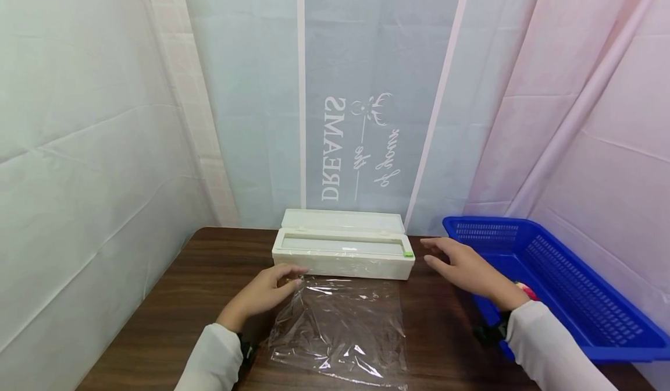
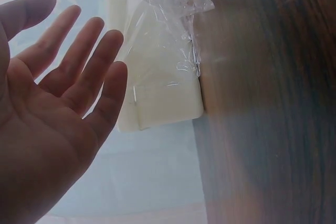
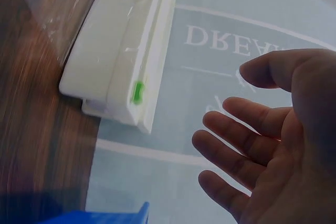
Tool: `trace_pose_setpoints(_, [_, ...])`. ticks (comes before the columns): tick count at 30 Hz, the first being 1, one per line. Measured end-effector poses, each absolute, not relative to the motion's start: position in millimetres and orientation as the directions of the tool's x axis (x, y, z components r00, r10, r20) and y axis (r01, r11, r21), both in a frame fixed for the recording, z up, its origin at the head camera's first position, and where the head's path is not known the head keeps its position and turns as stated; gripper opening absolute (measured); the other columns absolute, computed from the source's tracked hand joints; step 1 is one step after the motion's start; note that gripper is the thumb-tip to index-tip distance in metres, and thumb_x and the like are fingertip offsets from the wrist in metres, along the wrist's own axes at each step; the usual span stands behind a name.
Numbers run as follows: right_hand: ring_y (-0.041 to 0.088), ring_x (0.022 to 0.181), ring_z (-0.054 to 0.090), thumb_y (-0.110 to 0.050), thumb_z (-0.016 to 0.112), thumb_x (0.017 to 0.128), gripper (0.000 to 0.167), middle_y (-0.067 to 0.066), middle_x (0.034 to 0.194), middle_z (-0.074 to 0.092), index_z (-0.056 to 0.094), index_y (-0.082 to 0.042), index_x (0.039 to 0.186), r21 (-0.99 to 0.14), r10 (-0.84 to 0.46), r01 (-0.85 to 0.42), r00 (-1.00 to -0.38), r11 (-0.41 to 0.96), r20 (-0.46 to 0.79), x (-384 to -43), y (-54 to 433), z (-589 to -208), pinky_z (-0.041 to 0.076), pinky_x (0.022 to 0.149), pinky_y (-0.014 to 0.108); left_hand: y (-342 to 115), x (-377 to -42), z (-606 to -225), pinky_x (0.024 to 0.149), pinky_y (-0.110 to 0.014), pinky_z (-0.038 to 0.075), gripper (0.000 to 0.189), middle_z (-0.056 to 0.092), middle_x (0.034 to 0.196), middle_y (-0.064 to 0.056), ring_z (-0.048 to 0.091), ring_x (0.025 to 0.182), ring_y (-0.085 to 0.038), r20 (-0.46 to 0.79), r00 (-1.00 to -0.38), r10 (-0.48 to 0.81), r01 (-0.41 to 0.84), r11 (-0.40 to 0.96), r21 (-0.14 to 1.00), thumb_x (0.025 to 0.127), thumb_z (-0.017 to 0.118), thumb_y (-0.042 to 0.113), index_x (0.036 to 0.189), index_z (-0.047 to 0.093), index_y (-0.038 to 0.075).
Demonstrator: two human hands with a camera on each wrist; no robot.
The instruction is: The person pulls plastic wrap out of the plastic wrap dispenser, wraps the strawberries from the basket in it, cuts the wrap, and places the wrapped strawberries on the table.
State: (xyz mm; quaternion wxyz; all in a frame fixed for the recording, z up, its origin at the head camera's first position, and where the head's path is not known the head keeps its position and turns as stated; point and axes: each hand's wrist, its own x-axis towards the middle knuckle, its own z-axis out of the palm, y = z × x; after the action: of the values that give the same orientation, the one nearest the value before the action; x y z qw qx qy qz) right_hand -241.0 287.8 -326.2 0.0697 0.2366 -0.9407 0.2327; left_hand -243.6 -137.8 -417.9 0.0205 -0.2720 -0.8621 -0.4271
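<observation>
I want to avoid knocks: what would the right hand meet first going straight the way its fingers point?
Likely the white box, at its end by the green tab, though depth is unclear and the right hand may pass above it.

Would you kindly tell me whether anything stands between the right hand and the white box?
Nothing visible does: only an open gap separates the right hand from the box, and the basket lies on the hand's other side.
</observation>
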Motion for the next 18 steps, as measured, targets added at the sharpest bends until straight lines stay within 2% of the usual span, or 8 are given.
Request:
trace_pose_setpoints(7, [0.039,0.122,0.055,-0.035,0.055,0.105,0.052,0.02,0.138,0.056,0.051,0.001,0.142,-0.381,-0.396,-0.446,-0.895,0.81,0.206,-242,302,-317,0.046,0.096,0.06,-138,-244,-419,0.096,-0.048,0.049,0.035,0.064,0.13,-0.007,0.059,0.119,-0.027,0.307,-0.832,0.462,0.527,0.487,0.696,0.103,0.06,0.023,0.132,0.063,0.005])
trace_pose_setpoints(18, [0.046,0.121,0.054,-0.03,0.055,0.105,0.049,0.027,0.138,0.054,0.052,0.003,0.141,-0.323,-0.356,-0.417,-0.905,0.85,0.232,-247,335,-313,0.045,0.094,0.064,-138,-242,-419,0.092,-0.044,0.051,0.034,0.063,0.13,-0.009,0.061,0.115,-0.03,0.33,-0.82,0.468,0.552,0.491,0.674,0.102,0.061,0.018,0.133,0.062,0.004])
